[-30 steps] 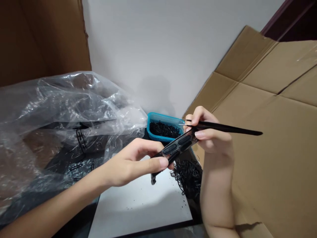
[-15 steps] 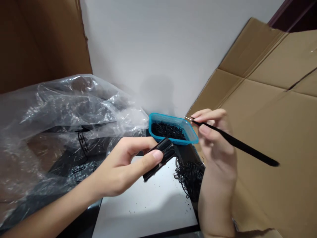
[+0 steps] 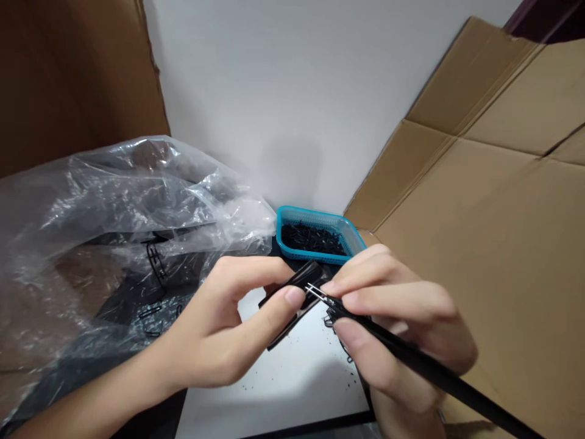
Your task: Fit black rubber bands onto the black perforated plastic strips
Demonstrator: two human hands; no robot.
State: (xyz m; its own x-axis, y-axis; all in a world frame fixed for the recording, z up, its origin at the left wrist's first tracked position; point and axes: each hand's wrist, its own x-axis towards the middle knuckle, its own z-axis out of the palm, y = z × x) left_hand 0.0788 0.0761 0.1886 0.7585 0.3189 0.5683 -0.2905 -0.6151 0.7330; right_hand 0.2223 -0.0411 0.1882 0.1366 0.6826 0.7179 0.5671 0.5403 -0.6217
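Note:
A glossy black hollow-looking piece is pinched between the thumb and fingers of my left hand, tilted above a white board. My right hand grips black tweezers with thin silver tips. Those tips lie against or just over the black piece, close to my left thumb; whether something is between them is too small to tell. Behind both hands stands a blue plastic basket holding many small black bits. Black wire loops show partly beneath my right hand, which hides the rest.
Clear plastic sheeting with several black loops covers the left side. Cardboard panels rise at right, and another cardboard panel at left. A pale wall closes off the back. Dark specks dot the white board.
My right hand has come down and left from beside the basket, bringing the tweezer tips to the black piece. The left hand keeps its grip, with the piece turned slightly.

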